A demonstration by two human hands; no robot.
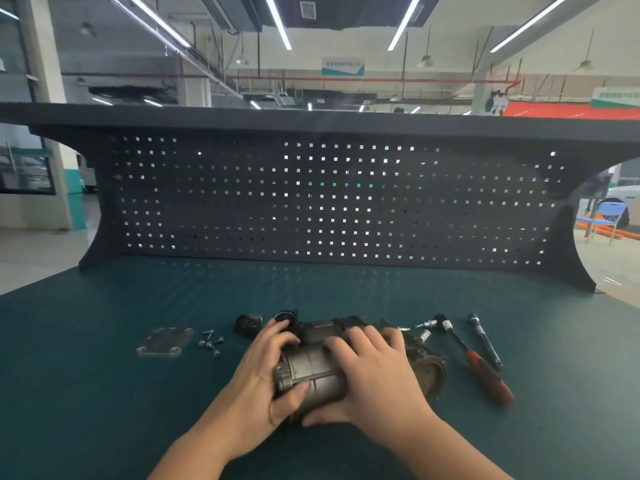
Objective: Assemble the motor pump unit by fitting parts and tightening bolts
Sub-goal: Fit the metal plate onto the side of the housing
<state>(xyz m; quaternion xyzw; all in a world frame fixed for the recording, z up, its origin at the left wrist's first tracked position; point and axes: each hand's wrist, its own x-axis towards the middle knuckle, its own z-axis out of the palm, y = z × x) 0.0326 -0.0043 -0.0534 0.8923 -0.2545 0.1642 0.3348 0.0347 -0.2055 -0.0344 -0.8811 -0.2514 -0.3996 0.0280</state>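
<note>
- Left hand (265,370): curled round the near left end of the motor pump unit (313,372); thumb on the near rim of the grey housing, fingers (277,332) wrapped over its top. Firm hold.
- Right hand (375,375): laid over the middle and right of the unit, fingers bent across the top, thumb tucked under the near edge. Also holding the unit.
- Motor pump unit: lies on its side on the green table (104,393), near the front edge, centred. Both hands cover most of it; the grey cylinder shows between them, and a round dark end piece (431,374) sticks out to the right past the right hand.
- Right of the unit: ratchet wrench (474,362) with red handle, lying diagonally, head away from the person, socket fitted. Just beyond its head, a small loose metal bit (423,324). Further right, a slim dark bar tool (485,341), roughly parallel to the ratchet, apart from it.
- Left of the unit: small heap of bolts (211,342), then a flat metal cover plate (166,341) with corner lugs, just beside the bolts.
- Behind the left hand: a small black part (247,323) and a round black cap (285,317), partly hidden by the fingers; cannot tell whether they touch the unit.
- Far edge of table: dark pegboard back panel (311,202) with a shelf (311,119) on top.
- Beyond: workshop hall, ceiling strip lights, blue chair (604,216) at far right.
</note>
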